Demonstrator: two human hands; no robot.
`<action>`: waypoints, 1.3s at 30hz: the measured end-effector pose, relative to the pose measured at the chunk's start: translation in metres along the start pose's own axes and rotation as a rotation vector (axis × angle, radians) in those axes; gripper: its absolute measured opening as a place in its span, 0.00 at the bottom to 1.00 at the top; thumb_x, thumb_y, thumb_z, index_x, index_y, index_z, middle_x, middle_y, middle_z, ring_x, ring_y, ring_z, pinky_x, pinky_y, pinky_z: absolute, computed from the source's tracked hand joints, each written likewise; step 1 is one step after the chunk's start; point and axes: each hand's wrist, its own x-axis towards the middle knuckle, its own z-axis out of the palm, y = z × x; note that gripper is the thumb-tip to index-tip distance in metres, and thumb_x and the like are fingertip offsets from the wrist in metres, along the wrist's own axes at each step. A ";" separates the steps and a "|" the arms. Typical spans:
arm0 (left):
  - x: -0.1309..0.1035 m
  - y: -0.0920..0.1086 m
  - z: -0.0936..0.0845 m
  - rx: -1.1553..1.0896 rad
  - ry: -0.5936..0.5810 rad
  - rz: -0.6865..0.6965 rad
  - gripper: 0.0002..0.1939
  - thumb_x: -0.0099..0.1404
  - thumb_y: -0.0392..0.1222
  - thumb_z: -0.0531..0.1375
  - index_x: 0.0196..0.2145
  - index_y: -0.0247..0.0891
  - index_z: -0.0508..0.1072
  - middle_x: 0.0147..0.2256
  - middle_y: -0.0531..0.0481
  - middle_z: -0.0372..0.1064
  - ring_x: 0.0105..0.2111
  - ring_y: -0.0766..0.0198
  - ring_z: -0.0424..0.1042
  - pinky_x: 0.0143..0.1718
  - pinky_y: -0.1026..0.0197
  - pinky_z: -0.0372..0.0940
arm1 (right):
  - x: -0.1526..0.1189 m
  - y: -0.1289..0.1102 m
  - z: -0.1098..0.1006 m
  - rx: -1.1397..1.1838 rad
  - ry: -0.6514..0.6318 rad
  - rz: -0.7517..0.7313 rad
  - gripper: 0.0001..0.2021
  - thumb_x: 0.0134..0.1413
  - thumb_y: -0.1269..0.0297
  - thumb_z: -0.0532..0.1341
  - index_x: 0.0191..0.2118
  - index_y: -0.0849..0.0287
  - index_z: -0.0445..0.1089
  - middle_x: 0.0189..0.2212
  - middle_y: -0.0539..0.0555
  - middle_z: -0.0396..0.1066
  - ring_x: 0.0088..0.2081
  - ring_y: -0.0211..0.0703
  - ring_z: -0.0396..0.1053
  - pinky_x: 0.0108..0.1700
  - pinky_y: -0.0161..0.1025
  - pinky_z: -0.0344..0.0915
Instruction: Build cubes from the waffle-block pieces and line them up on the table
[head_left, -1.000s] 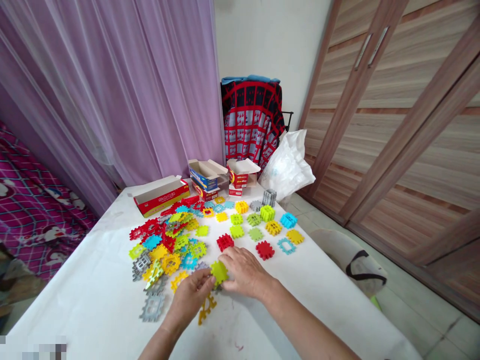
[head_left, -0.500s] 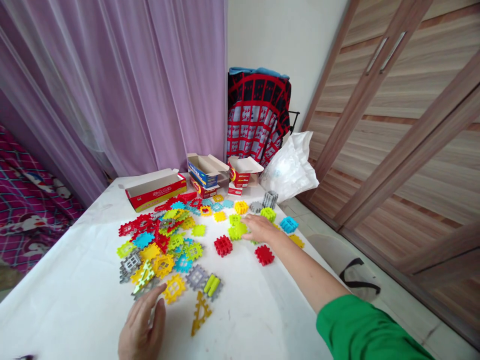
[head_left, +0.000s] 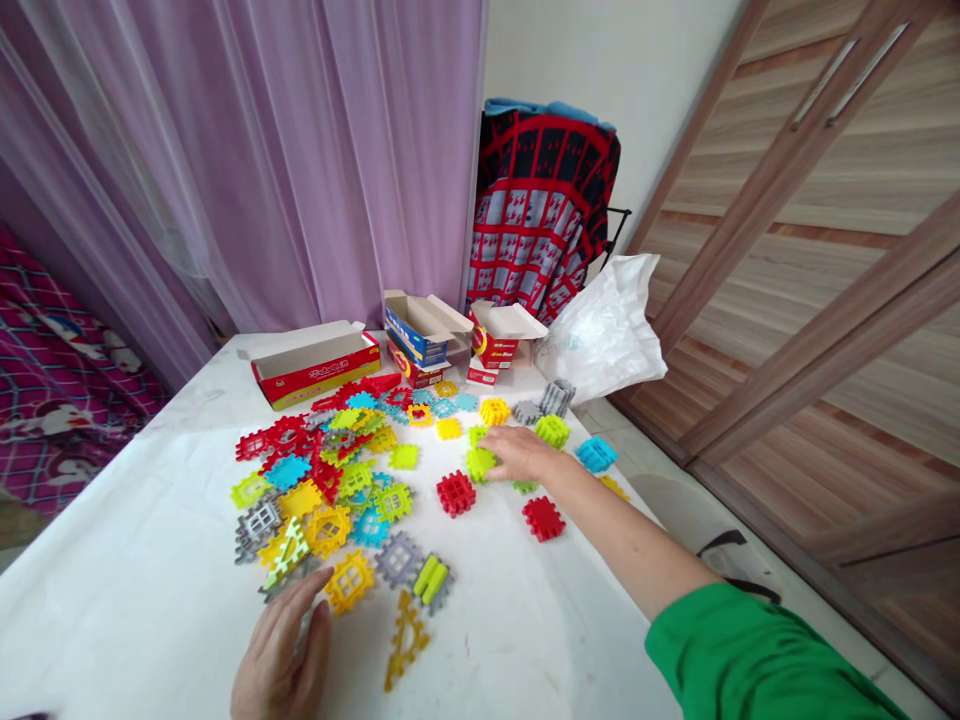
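Observation:
My right hand reaches out over the table and touches a lime green block; its fingertips rest against the block's right side. Near the front left, my left hand is held with thumb and fingers apart, nothing between them. Just beyond its fingertips lies a yellow window-shaped piece. A red block sits in front of the green one, and a red stack is nearer my right forearm. A large pile of mixed pieces spreads over the left middle.
Open boxes stand at the back: a long red one, a blue one and a red one. A white plastic bag is at the back right. Blue blocks lie near the table's right edge.
The camera view has shifted slightly, so the table's things appear a little further right. My right hand stays at the green block, its fingers a little more over it. My left hand has barely moved.

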 end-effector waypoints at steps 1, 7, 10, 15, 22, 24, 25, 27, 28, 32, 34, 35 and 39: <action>0.000 0.000 0.000 0.005 -0.003 -0.002 0.14 0.67 0.41 0.54 0.50 0.42 0.69 0.40 0.46 0.76 0.37 0.61 0.77 0.40 0.61 0.71 | 0.001 0.000 0.000 -0.008 -0.002 -0.006 0.20 0.51 0.55 0.66 0.47 0.59 0.72 0.46 0.60 0.72 0.46 0.52 0.70 0.45 0.42 0.65; -0.001 0.000 0.000 0.021 -0.009 0.006 0.14 0.68 0.41 0.54 0.49 0.41 0.69 0.40 0.45 0.76 0.38 0.60 0.76 0.41 0.61 0.71 | 0.003 0.003 0.004 -0.032 0.000 -0.017 0.19 0.52 0.54 0.65 0.48 0.59 0.72 0.46 0.59 0.72 0.47 0.51 0.70 0.45 0.41 0.65; -0.001 0.000 0.000 0.012 -0.008 0.009 0.14 0.67 0.40 0.54 0.50 0.41 0.69 0.40 0.46 0.76 0.38 0.61 0.76 0.41 0.61 0.71 | 0.001 0.005 0.006 -0.027 0.000 -0.006 0.20 0.52 0.54 0.65 0.48 0.58 0.72 0.47 0.59 0.72 0.47 0.51 0.70 0.45 0.41 0.64; 0.001 0.001 -0.001 0.001 -0.021 0.005 0.14 0.67 0.40 0.54 0.50 0.42 0.69 0.40 0.46 0.76 0.37 0.61 0.76 0.39 0.61 0.71 | 0.001 0.006 0.007 -0.037 0.000 -0.030 0.20 0.52 0.54 0.64 0.48 0.59 0.72 0.47 0.60 0.72 0.47 0.51 0.70 0.45 0.41 0.65; -0.001 -0.001 -0.001 -0.005 -0.023 -0.010 0.14 0.66 0.40 0.55 0.50 0.43 0.70 0.40 0.46 0.76 0.38 0.60 0.76 0.39 0.61 0.72 | 0.000 0.004 0.007 -0.010 0.001 -0.018 0.19 0.51 0.56 0.66 0.48 0.58 0.73 0.47 0.60 0.72 0.48 0.51 0.70 0.46 0.42 0.65; -0.003 -0.001 0.000 -0.010 -0.022 -0.022 0.15 0.66 0.40 0.55 0.50 0.43 0.70 0.40 0.46 0.76 0.38 0.60 0.77 0.40 0.60 0.72 | 0.000 0.003 0.006 -0.012 -0.005 -0.014 0.19 0.50 0.57 0.66 0.48 0.58 0.73 0.47 0.60 0.72 0.48 0.51 0.69 0.47 0.42 0.65; -0.003 -0.001 0.000 -0.014 -0.021 -0.028 0.15 0.66 0.40 0.55 0.50 0.43 0.70 0.40 0.47 0.76 0.38 0.60 0.77 0.40 0.60 0.72 | 0.000 0.003 0.005 -0.016 -0.011 -0.013 0.20 0.50 0.57 0.66 0.49 0.58 0.72 0.48 0.60 0.72 0.49 0.51 0.69 0.48 0.42 0.65; -0.004 -0.002 0.000 -0.020 -0.026 -0.040 0.15 0.66 0.40 0.55 0.50 0.44 0.70 0.41 0.47 0.77 0.38 0.60 0.77 0.40 0.59 0.72 | 0.001 0.002 0.005 -0.025 -0.023 -0.013 0.20 0.51 0.57 0.65 0.49 0.59 0.72 0.48 0.60 0.72 0.49 0.51 0.69 0.48 0.42 0.65; -0.004 -0.002 0.000 -0.021 -0.028 -0.042 0.15 0.66 0.40 0.55 0.50 0.44 0.70 0.41 0.47 0.77 0.38 0.60 0.77 0.40 0.60 0.72 | 0.001 0.002 0.005 -0.026 -0.028 -0.013 0.20 0.51 0.57 0.65 0.50 0.59 0.72 0.48 0.61 0.72 0.49 0.51 0.69 0.48 0.42 0.65; -0.004 -0.003 0.001 -0.012 -0.030 -0.036 0.15 0.66 0.40 0.55 0.50 0.43 0.70 0.40 0.46 0.77 0.38 0.60 0.77 0.41 0.60 0.72 | 0.001 0.003 0.006 -0.008 -0.022 -0.011 0.20 0.51 0.57 0.65 0.50 0.59 0.72 0.49 0.60 0.71 0.50 0.52 0.69 0.48 0.42 0.65; -0.004 -0.003 0.001 -0.012 -0.033 -0.043 0.15 0.66 0.41 0.55 0.50 0.44 0.70 0.40 0.46 0.77 0.38 0.60 0.77 0.40 0.59 0.72 | -0.001 0.003 0.007 0.008 -0.007 -0.011 0.21 0.51 0.57 0.65 0.50 0.58 0.71 0.50 0.61 0.71 0.51 0.52 0.68 0.48 0.43 0.65; -0.005 -0.003 0.001 -0.012 -0.035 -0.050 0.15 0.66 0.41 0.55 0.50 0.44 0.70 0.41 0.46 0.77 0.38 0.60 0.77 0.40 0.59 0.72 | -0.002 0.003 0.006 0.015 0.002 -0.011 0.21 0.51 0.57 0.65 0.50 0.58 0.71 0.50 0.61 0.71 0.51 0.52 0.68 0.49 0.44 0.65; -0.004 -0.001 0.000 -0.007 -0.044 -0.057 0.15 0.66 0.41 0.55 0.50 0.43 0.70 0.41 0.46 0.76 0.38 0.60 0.77 0.41 0.59 0.72 | -0.005 0.003 0.003 0.031 0.012 -0.008 0.21 0.50 0.58 0.66 0.51 0.57 0.71 0.50 0.60 0.70 0.50 0.52 0.68 0.48 0.43 0.64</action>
